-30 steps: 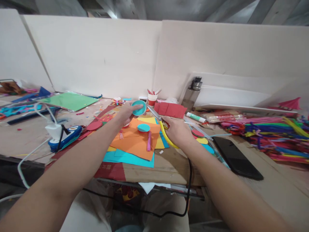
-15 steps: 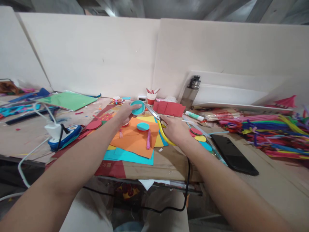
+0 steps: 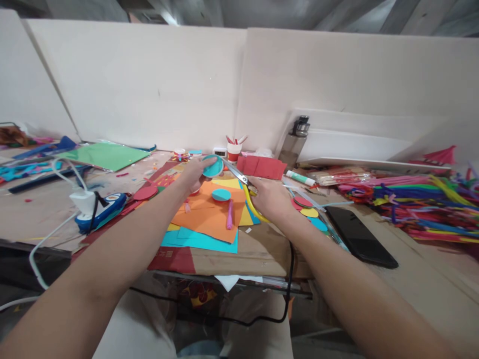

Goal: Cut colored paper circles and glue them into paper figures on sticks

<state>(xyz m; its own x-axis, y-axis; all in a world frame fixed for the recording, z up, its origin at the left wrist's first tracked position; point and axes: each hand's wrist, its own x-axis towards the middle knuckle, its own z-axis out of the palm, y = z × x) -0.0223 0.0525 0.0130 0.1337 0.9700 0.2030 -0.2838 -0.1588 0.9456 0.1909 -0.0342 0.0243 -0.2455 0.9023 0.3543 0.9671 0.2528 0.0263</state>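
Observation:
My left hand [image 3: 195, 174] pinches a round blue piece with a pale rim [image 3: 213, 166], its thumb lying over the top face. In my right hand [image 3: 266, 195] is a pair of scissors [image 3: 239, 174] with yellow handles, blades pointing up and left to the edge of the round piece. Whether the blades touch it I cannot tell. Below lie orange paper sheets [image 3: 202, 219] over blue paper [image 3: 202, 243]. On the orange paper rest another blue disc [image 3: 221, 195] and a pink-purple pen-like stick [image 3: 229, 214].
A black phone [image 3: 361, 237] and coloured paper discs [image 3: 309, 213] lie right of my right hand. Behind stand a paper cup [image 3: 234, 151] and a bottle [image 3: 295, 142]. Pipe cleaners [image 3: 407, 199] heap at the right. A blue power strip [image 3: 103, 212] with cables sits left.
The round piece in my left hand has tilted slightly, and my thumb has shifted a little on it. The scissors have barely moved.

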